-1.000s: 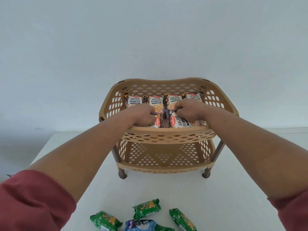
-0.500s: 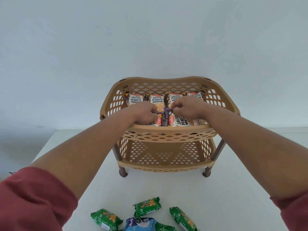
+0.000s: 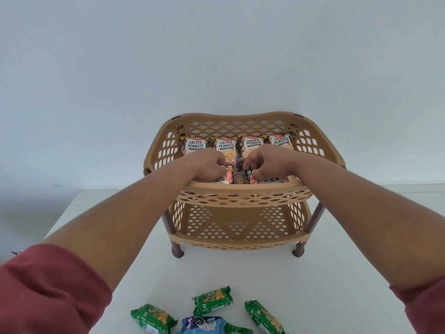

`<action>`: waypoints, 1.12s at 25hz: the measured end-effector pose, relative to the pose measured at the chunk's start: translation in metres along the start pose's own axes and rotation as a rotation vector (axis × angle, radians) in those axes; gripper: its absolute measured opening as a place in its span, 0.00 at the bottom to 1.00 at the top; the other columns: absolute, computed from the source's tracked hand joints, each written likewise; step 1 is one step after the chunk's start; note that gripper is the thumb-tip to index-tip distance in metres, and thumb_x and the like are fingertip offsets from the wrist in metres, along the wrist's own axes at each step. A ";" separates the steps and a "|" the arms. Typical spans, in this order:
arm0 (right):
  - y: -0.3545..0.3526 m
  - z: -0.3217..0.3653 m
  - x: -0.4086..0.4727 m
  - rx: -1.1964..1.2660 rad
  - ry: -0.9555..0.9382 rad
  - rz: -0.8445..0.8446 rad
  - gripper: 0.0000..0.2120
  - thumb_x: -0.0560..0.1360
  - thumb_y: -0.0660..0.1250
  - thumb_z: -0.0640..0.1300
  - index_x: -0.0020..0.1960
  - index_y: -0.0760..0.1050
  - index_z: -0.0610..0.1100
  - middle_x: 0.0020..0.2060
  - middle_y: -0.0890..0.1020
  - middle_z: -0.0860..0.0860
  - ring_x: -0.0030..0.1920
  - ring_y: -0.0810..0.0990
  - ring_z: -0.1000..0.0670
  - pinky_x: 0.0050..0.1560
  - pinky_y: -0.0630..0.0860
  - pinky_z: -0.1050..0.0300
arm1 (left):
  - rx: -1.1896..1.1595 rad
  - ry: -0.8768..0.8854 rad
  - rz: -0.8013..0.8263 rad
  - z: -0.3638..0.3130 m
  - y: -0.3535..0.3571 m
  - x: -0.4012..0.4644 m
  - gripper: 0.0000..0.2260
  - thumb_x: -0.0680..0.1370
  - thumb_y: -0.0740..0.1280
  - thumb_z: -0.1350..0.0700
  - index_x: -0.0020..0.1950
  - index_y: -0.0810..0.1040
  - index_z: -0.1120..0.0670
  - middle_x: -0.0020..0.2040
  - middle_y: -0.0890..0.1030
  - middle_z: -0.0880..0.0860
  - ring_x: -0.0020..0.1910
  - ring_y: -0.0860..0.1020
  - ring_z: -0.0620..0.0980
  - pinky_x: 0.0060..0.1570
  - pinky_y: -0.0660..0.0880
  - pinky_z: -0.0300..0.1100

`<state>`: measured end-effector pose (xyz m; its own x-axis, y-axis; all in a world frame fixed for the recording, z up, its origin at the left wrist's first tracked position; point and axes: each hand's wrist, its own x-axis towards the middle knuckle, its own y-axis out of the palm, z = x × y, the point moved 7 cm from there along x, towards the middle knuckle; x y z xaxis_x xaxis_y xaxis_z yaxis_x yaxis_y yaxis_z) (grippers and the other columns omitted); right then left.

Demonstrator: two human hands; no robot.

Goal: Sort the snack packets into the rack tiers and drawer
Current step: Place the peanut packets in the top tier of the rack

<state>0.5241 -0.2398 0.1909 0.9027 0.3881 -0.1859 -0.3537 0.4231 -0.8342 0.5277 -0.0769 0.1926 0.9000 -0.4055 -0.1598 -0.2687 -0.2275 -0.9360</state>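
Note:
A tan two-tier plastic rack (image 3: pixel 243 189) stands on the white table. Its top tier holds several salted peanut packets (image 3: pixel 226 147) in a back row and a front row. My left hand (image 3: pixel 208 166) and my right hand (image 3: pixel 265 162) are both inside the top tier, fingers curled onto the front-row packets near the middle. A small purple packet (image 3: pixel 238 162) shows between the two hands. The lower tier (image 3: pixel 238 227) looks bare. Green biscuit packets (image 3: pixel 213 300) and a blue one (image 3: pixel 204 325) lie on the table near me.
The white table (image 3: pixel 337 273) meets a plain pale wall just behind the rack. More green packets lie at the near edge, one on the left (image 3: pixel 154 318) and one on the right (image 3: pixel 263 317). Brown rack legs (image 3: pixel 298 250) stand at the front corners.
Both hands have drawn closer together over the middle of the top tier's front row. The purple packet now shows between them.

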 end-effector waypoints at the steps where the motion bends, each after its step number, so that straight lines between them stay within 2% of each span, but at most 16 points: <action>1: -0.002 -0.001 0.000 0.003 0.002 -0.021 0.14 0.74 0.75 0.39 0.58 0.82 0.49 0.41 0.83 0.53 0.41 0.81 0.54 0.45 0.77 0.57 | -0.002 0.003 0.003 0.000 0.000 0.000 0.11 0.83 0.64 0.52 0.63 0.79 0.53 0.53 0.78 0.51 0.52 0.75 0.51 0.49 0.69 0.42; 5: -0.014 -0.001 -0.002 0.005 -0.018 -0.163 0.08 0.73 0.75 0.42 0.51 0.82 0.50 0.38 0.82 0.54 0.39 0.80 0.54 0.40 0.73 0.60 | -0.034 0.003 0.012 -0.002 0.000 -0.002 0.12 0.83 0.64 0.52 0.64 0.79 0.53 0.53 0.77 0.50 0.52 0.75 0.50 0.50 0.68 0.42; 8: -0.028 -0.002 -0.006 -0.038 -0.015 -0.292 0.01 0.72 0.72 0.43 0.42 0.81 0.48 0.35 0.80 0.52 0.36 0.77 0.52 0.37 0.75 0.53 | -0.051 0.001 0.018 -0.002 0.000 -0.002 0.12 0.83 0.63 0.52 0.64 0.78 0.52 0.53 0.77 0.50 0.52 0.75 0.50 0.48 0.68 0.42; 10: -0.021 -0.004 -0.005 -0.105 0.026 -0.205 0.01 0.72 0.72 0.43 0.42 0.80 0.47 0.37 0.82 0.50 0.38 0.79 0.50 0.39 0.79 0.51 | -0.067 -0.004 0.024 -0.002 0.000 -0.003 0.11 0.83 0.63 0.52 0.63 0.79 0.52 0.52 0.78 0.50 0.51 0.75 0.50 0.48 0.68 0.43; 13: -0.010 -0.009 -0.002 -0.107 0.073 -0.104 0.05 0.71 0.74 0.43 0.44 0.78 0.47 0.38 0.81 0.51 0.38 0.79 0.51 0.36 0.76 0.56 | -0.083 -0.001 0.025 -0.002 0.001 -0.003 0.10 0.83 0.63 0.53 0.62 0.79 0.52 0.52 0.78 0.50 0.50 0.75 0.49 0.45 0.68 0.42; 20: -0.012 -0.013 0.002 -0.065 0.071 -0.135 0.07 0.72 0.75 0.44 0.46 0.77 0.49 0.37 0.80 0.51 0.34 0.78 0.51 0.33 0.74 0.57 | -0.084 -0.006 0.027 0.000 0.001 -0.002 0.10 0.83 0.63 0.53 0.61 0.79 0.53 0.50 0.79 0.50 0.45 0.75 0.45 0.39 0.68 0.39; 25: -0.014 -0.010 0.001 -0.025 0.059 -0.164 0.06 0.73 0.74 0.42 0.45 0.78 0.48 0.37 0.80 0.51 0.32 0.79 0.50 0.32 0.77 0.57 | -0.093 -0.008 0.028 0.000 0.001 -0.002 0.10 0.83 0.63 0.53 0.62 0.79 0.52 0.48 0.78 0.48 0.45 0.75 0.44 0.40 0.68 0.40; 28: -0.016 -0.008 0.001 -0.014 0.042 -0.192 0.04 0.74 0.74 0.42 0.44 0.79 0.46 0.37 0.82 0.49 0.31 0.79 0.51 0.32 0.78 0.58 | -0.112 -0.014 0.021 0.000 0.000 -0.001 0.11 0.83 0.63 0.52 0.63 0.79 0.52 0.50 0.78 0.48 0.44 0.74 0.43 0.42 0.70 0.42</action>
<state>0.5323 -0.2530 0.1995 0.9628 0.2668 -0.0433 -0.1703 0.4744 -0.8637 0.5265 -0.0763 0.1927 0.8985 -0.3985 -0.1840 -0.3231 -0.3168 -0.8918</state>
